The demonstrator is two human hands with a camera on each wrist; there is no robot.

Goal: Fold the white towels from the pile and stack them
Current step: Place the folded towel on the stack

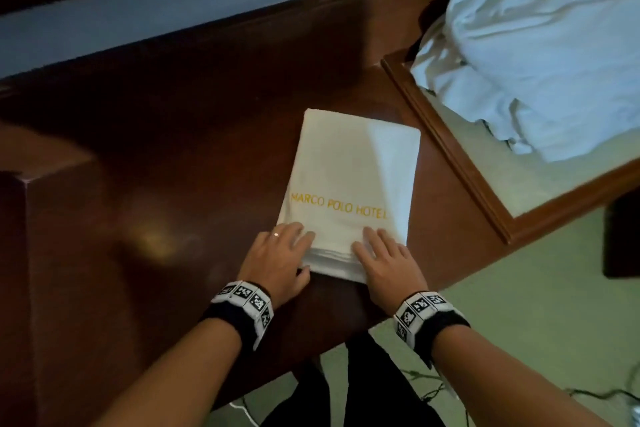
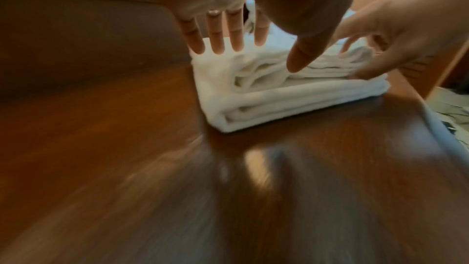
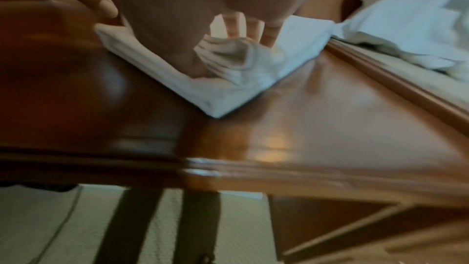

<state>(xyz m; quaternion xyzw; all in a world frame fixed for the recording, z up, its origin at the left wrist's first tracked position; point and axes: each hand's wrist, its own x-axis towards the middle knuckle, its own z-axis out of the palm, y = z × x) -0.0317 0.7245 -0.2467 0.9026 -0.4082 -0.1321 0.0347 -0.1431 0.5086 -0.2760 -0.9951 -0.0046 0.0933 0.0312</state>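
A dark wooden table (image 1: 173, 156) is taking up most of the view, a framed mirror (image 1: 491, 180) is lying on it, and cables (image 1: 433, 392) are trailing across the carpet (image 1: 536, 305).

- The left hand (image 1: 277, 262) wears a thin ring (image 1: 276, 235) with a pale metallic shine
- The left wristband (image 1: 239, 310) is black, fronted by a row of white tiles printed with black square-code markers
- The right hand (image 1: 388, 263) is bare; no ring shows on it
- The right wristband (image 1: 427, 317) is the same: black band, white tiles, black-and-white coded squares
- Both forearms are bare, with no sleeves showing
- The legs wear dark trousers (image 1: 360, 388), seen below the wrists
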